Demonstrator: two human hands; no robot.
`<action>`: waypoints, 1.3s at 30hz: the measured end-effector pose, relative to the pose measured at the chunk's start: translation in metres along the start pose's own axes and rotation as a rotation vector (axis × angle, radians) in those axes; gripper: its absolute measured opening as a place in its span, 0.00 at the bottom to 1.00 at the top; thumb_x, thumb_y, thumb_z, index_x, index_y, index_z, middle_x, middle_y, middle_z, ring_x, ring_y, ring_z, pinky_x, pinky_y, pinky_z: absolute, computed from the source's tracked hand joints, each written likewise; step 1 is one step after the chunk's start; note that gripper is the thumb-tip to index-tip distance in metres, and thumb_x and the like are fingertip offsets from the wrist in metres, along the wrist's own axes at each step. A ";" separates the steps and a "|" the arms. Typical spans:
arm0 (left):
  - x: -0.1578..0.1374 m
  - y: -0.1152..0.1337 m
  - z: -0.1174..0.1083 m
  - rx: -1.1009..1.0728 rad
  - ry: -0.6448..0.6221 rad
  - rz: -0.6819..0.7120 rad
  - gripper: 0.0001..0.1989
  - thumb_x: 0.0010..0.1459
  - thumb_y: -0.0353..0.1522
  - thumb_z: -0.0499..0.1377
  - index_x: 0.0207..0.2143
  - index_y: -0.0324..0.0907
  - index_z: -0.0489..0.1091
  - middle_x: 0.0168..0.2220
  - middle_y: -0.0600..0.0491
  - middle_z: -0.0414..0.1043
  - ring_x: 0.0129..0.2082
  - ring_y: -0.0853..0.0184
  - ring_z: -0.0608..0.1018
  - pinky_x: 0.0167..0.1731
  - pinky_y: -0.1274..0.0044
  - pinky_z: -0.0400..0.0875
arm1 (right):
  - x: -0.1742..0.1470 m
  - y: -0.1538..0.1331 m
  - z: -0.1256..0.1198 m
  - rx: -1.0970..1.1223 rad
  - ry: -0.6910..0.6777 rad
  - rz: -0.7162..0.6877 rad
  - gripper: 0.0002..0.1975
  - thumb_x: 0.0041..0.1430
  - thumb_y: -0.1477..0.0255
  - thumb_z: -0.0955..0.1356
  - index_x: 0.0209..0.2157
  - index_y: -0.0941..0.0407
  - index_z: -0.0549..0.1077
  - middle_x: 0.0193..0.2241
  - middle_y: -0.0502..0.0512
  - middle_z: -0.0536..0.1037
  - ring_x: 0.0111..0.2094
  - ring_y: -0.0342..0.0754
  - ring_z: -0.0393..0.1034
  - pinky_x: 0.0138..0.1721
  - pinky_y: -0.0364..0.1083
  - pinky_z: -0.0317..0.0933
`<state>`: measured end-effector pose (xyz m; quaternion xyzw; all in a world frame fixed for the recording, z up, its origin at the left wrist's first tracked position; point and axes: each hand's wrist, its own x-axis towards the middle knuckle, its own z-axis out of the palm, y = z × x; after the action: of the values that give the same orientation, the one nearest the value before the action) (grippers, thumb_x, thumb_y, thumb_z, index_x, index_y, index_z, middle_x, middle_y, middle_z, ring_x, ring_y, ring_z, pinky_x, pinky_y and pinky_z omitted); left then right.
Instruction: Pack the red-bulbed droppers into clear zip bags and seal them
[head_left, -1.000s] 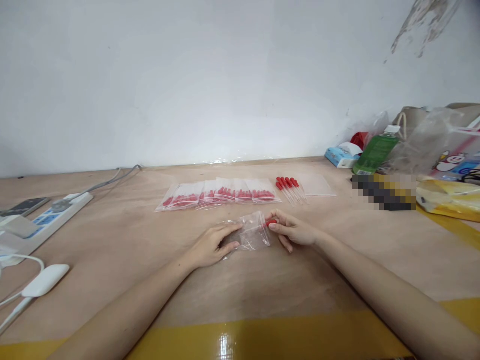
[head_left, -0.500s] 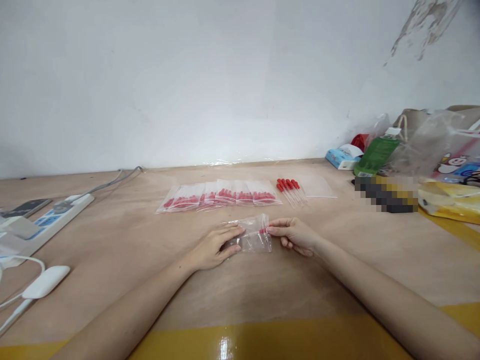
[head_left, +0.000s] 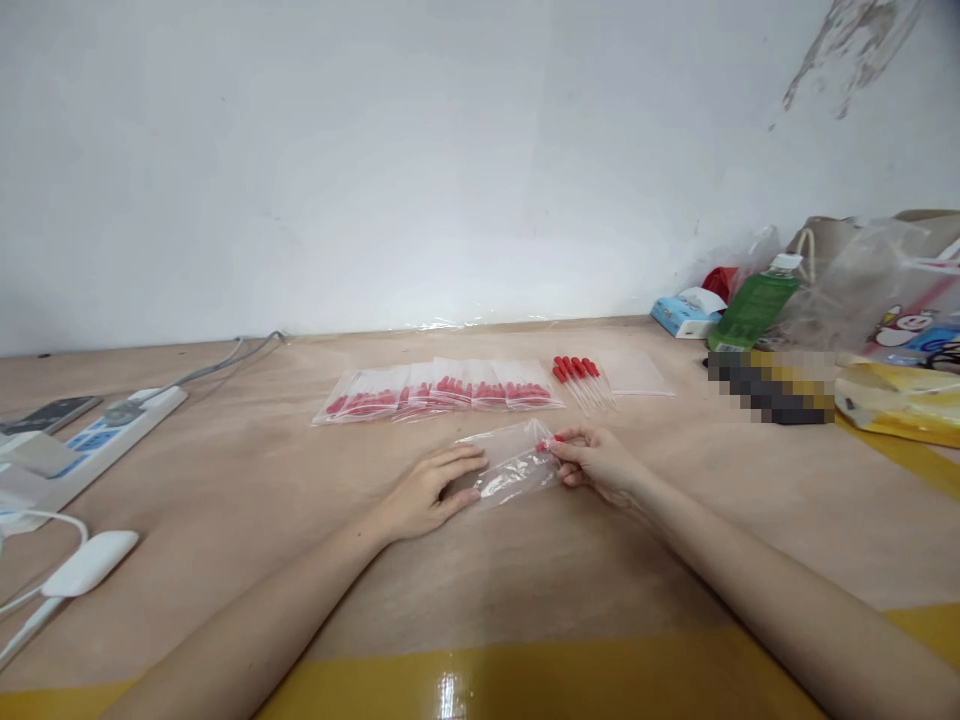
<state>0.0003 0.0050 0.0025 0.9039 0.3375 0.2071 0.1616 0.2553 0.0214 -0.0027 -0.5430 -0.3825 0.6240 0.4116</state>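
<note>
While the clear bag [head_left: 514, 465] lies on the surface [head_left: 480, 580], as the head view shows, the left hand [head_left: 431, 490] rests spread upon its left end, thumb and fingers apart; at its right end the right hand [head_left: 596, 465] pinches the red bulbs [head_left: 541, 447]; whether their stems are inside the bag, I cannot tell. In my judgement, the left hand should press only lightly, so that the film does not wrinkle; the right pinch should be low and in line with the bag, because the film may catch. Behind the bag lies a row of filled bags [head_left: 451, 388]; behind its right end are red-topped droppers [head_left: 581, 372], which a wide sweep of fingers could disturb; farther right of it stands a green bottle [head_left: 757, 305]; well to its left, a power strip [head_left: 97, 445].
</note>
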 end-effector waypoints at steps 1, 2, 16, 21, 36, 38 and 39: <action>0.000 0.000 0.000 0.003 0.004 -0.001 0.19 0.60 0.36 0.52 0.53 0.44 0.62 0.54 0.49 0.63 0.56 0.62 0.64 0.55 0.66 0.58 | 0.001 0.000 -0.003 0.000 -0.007 0.001 0.11 0.46 0.76 0.71 0.28 0.57 0.63 0.18 0.48 0.73 0.15 0.37 0.66 0.15 0.36 0.63; 0.001 -0.001 0.000 0.006 0.001 -0.001 0.18 0.60 0.36 0.53 0.52 0.44 0.63 0.54 0.48 0.64 0.55 0.62 0.65 0.55 0.66 0.58 | 0.001 0.000 -0.005 -0.008 -0.016 0.002 0.11 0.45 0.77 0.72 0.28 0.58 0.64 0.18 0.48 0.73 0.16 0.38 0.67 0.17 0.37 0.65; 0.000 -0.001 0.002 0.014 0.013 0.004 0.19 0.60 0.37 0.53 0.53 0.44 0.62 0.53 0.48 0.64 0.54 0.61 0.65 0.55 0.65 0.58 | -0.010 -0.012 -0.015 -0.363 -0.393 -0.115 0.18 0.47 0.59 0.68 0.31 0.61 0.74 0.08 0.40 0.56 0.09 0.32 0.42 0.10 0.38 0.32; -0.001 -0.003 0.003 0.030 0.002 0.010 0.20 0.60 0.37 0.52 0.55 0.45 0.60 0.55 0.49 0.62 0.55 0.61 0.64 0.55 0.64 0.58 | -0.004 -0.007 -0.017 -0.206 -0.326 -0.129 0.17 0.42 0.58 0.71 0.25 0.59 0.69 0.07 0.39 0.55 0.09 0.32 0.42 0.11 0.38 0.31; -0.001 -0.003 0.002 0.093 0.002 0.008 0.20 0.60 0.38 0.51 0.55 0.47 0.60 0.56 0.50 0.60 0.56 0.60 0.62 0.55 0.64 0.58 | 0.003 -0.003 -0.018 -0.302 -0.265 -0.079 0.09 0.52 0.66 0.65 0.31 0.57 0.66 0.14 0.43 0.69 0.09 0.34 0.55 0.08 0.34 0.44; -0.001 -0.004 0.002 0.098 -0.005 0.011 0.20 0.61 0.38 0.51 0.55 0.47 0.60 0.56 0.50 0.60 0.56 0.61 0.62 0.56 0.64 0.57 | 0.006 -0.003 -0.017 -0.301 -0.263 -0.048 0.07 0.51 0.70 0.66 0.33 0.57 0.67 0.18 0.45 0.72 0.10 0.34 0.58 0.08 0.34 0.47; -0.001 -0.004 0.002 0.099 -0.014 0.011 0.20 0.61 0.37 0.51 0.55 0.47 0.59 0.56 0.50 0.60 0.57 0.61 0.62 0.56 0.64 0.56 | 0.008 -0.004 -0.016 -0.310 -0.262 -0.042 0.07 0.51 0.70 0.66 0.33 0.57 0.68 0.17 0.45 0.71 0.10 0.34 0.58 0.08 0.34 0.47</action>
<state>-0.0013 0.0067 -0.0016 0.9141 0.3412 0.1849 0.1178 0.2707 0.0306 -0.0037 -0.5062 -0.5354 0.6142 0.2826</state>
